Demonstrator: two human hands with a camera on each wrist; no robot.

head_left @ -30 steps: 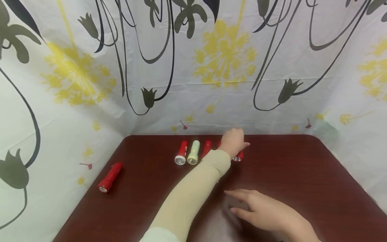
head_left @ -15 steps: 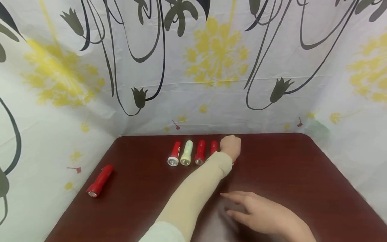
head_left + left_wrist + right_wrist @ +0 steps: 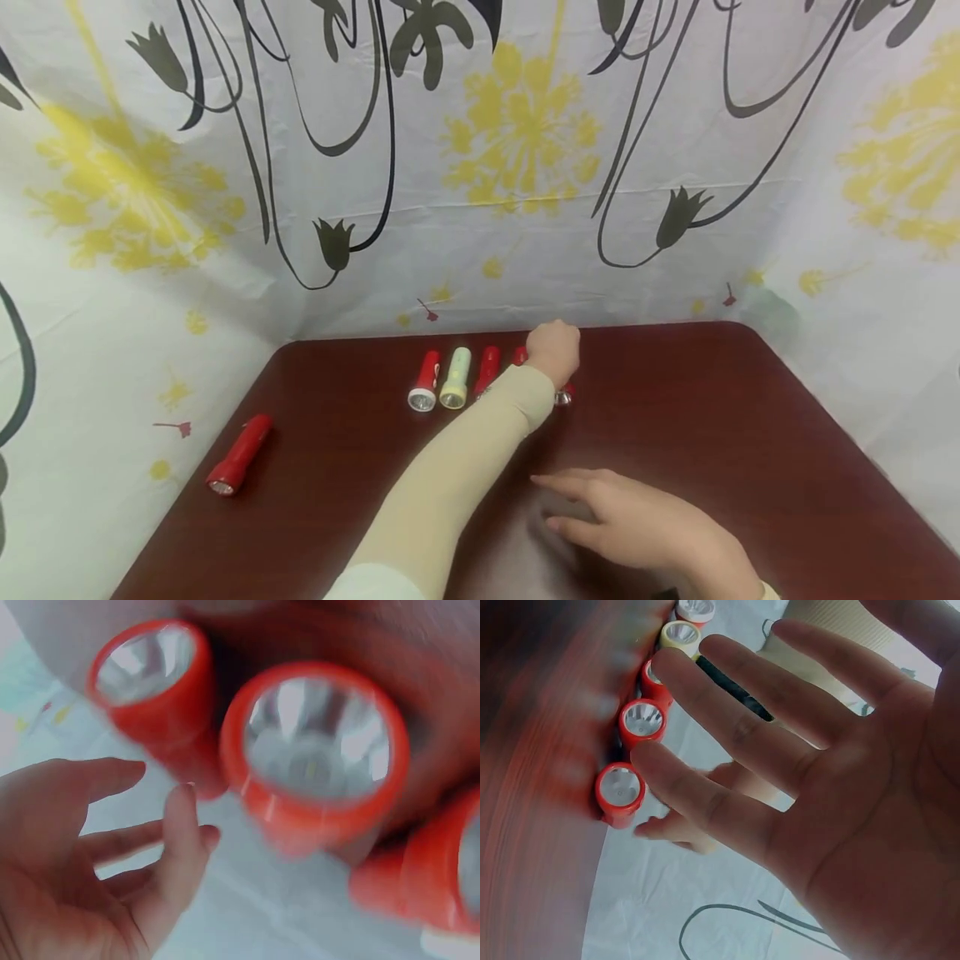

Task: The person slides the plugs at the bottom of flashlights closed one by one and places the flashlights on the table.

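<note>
In the head view my left hand (image 3: 553,350) reaches to the back of the table, over the right end of a row of flashlights. The rightmost red flashlight (image 3: 563,395) is partly hidden by that hand. The left wrist view shows the left hand (image 3: 112,855) with loosely bent fingers and nothing held, close beside the end flashlight (image 3: 150,682); whether a fingertip touches it I cannot tell. My right hand (image 3: 630,521) hovers low over the table's front, fingers extended; the right wrist view shows its palm (image 3: 870,795) and spread fingers.
Leftward along the row lie a red flashlight (image 3: 520,356) mostly covered, another red flashlight (image 3: 489,367), a pale green one (image 3: 456,379) and a white-rimmed red one (image 3: 424,383). A lone red flashlight (image 3: 240,454) lies near the left edge of the dark table (image 3: 330,467). Patterned cloth (image 3: 450,183) hangs behind.
The head view has turned, so the scene drifts left. My left hand's thumb, sticking out to the right earlier, no longer shows there. The right hand keeps its pose; the flashlights appear unmoved.
</note>
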